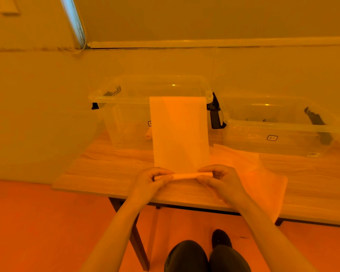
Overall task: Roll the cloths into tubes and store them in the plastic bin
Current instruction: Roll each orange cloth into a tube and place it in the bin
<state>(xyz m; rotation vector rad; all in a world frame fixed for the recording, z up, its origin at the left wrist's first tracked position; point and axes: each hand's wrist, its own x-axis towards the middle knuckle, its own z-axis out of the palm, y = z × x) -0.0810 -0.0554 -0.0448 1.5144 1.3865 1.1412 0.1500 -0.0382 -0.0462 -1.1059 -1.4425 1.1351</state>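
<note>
A pale cloth (180,134) lies stretched out on the wooden surface (114,163), running from the near edge toward 12 o'clock, where its far end is draped up over the front rim of a clear plastic bin (130,99). The near end of the cloth is already turned into a thin rolled tube (184,176) lying crosswise, from 9 o'clock to 3 o'clock.

The left hand (148,183) holds the left end of that tube, its grip pinching the roll between curled fingers and thumb. The right hand (222,180) does the same at the right end, fingers curled over the top of the roll and thumb beneath it. Both forearms reach in from 6 o'clock.

Inside the bin, low against its front wall, a small rolled cloth (148,134) shows through the plastic just beside the left edge of the draped cloth. The bin has dark latches at its sides. A second clear bin (273,132) stands at 2 o'clock from the hands, close beside the first. Another loose cloth (263,177) lies spread at 3 o'clock, partly under the right forearm and hanging over the near edge of the surface.

The person's dark-clad knees and a dark shoe show at 6 o'clock, under the surface's edge.
</note>
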